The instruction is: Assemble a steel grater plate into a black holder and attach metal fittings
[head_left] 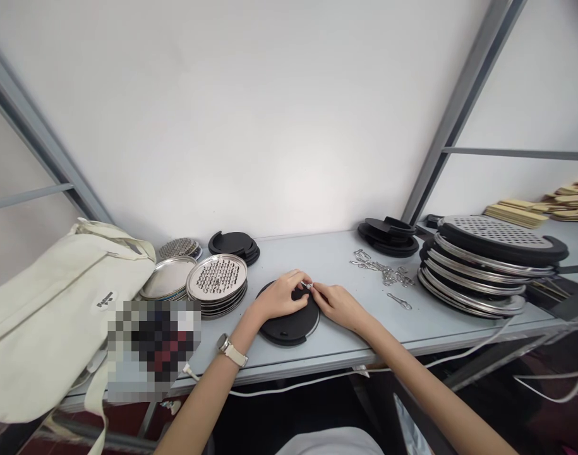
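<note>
A black round disc (pixel 293 327) with a raised rim lies near the front edge of the table, under my hands. My left hand (pixel 285 296) arches over its upper part, thumb on the black surface and fingertips bent in at a small metal clip (pixel 307 285). From the right, my right hand (pixel 338 306) pinches the same clip at the disc's edge. Its exact shape is mostly hidden by the fingers. To the right lie loose wire clips (pixel 388 273), with a single clip (pixel 399 301) apart from them, closer to the front.
Left stand a stack of round metal grater plates (pixel 217 281), plain metal discs (pixel 170 278) and black holders (pixel 234 245). More black holders (pixel 388 237) sit back right, beside a tall stack of assembled graters (pixel 490 265). A cream bag (pixel 47 316) covers the left end. A white cable (pixel 312 381) crosses the table's front.
</note>
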The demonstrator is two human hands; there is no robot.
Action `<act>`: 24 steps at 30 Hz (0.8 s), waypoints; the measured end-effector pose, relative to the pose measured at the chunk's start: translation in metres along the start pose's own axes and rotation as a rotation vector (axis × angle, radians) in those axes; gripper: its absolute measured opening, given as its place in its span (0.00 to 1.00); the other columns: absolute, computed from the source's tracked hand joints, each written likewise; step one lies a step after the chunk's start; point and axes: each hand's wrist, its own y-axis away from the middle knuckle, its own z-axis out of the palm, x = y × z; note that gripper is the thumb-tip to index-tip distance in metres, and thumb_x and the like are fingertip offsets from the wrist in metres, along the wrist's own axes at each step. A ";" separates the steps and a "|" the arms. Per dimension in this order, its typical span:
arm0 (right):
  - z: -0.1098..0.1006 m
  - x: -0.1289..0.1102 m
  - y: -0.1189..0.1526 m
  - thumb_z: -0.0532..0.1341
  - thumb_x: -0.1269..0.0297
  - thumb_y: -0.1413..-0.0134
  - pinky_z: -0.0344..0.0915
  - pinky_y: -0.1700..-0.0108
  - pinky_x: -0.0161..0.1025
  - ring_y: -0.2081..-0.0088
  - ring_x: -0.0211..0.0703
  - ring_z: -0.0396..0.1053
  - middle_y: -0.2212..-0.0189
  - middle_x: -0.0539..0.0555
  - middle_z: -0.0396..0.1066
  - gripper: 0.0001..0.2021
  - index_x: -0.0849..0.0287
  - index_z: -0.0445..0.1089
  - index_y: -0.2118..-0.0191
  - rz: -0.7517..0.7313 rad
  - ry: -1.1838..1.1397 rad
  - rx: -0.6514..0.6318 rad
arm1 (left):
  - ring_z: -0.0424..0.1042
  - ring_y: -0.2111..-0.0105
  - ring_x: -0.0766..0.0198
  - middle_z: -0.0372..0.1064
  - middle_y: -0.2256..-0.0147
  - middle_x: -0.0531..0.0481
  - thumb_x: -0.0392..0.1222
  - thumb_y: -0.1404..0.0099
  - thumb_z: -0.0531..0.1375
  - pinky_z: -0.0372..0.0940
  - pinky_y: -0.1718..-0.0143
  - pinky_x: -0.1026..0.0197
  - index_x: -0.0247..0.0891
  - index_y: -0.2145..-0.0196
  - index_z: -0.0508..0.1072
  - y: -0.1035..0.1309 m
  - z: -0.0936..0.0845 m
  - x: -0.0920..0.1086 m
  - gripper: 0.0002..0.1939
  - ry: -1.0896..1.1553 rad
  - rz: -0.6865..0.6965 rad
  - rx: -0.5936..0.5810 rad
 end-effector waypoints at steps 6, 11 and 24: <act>-0.001 0.000 0.000 0.45 0.64 0.38 0.49 0.72 0.32 0.77 0.36 0.63 0.77 0.51 0.69 0.13 0.59 0.65 0.67 -0.008 -0.032 0.007 | 0.63 0.57 0.59 0.65 0.59 0.48 0.34 0.42 0.56 0.60 0.53 0.56 0.38 0.57 0.65 0.000 -0.001 -0.001 0.14 -0.095 0.019 0.018; 0.000 0.000 0.000 0.46 0.64 0.40 0.48 0.73 0.32 0.78 0.35 0.60 0.79 0.50 0.67 0.12 0.58 0.64 0.70 -0.004 -0.057 0.014 | 0.63 0.56 0.59 0.65 0.59 0.48 0.34 0.42 0.56 0.58 0.51 0.55 0.39 0.59 0.66 -0.001 -0.001 0.000 0.12 -0.122 0.017 0.021; 0.002 0.000 0.000 0.46 0.64 0.40 0.45 0.74 0.32 0.80 0.34 0.56 0.82 0.47 0.62 0.11 0.57 0.60 0.70 0.002 -0.069 0.056 | 0.63 0.57 0.59 0.65 0.59 0.47 0.34 0.43 0.57 0.60 0.52 0.56 0.38 0.62 0.68 -0.002 0.000 -0.001 0.09 -0.085 0.018 0.037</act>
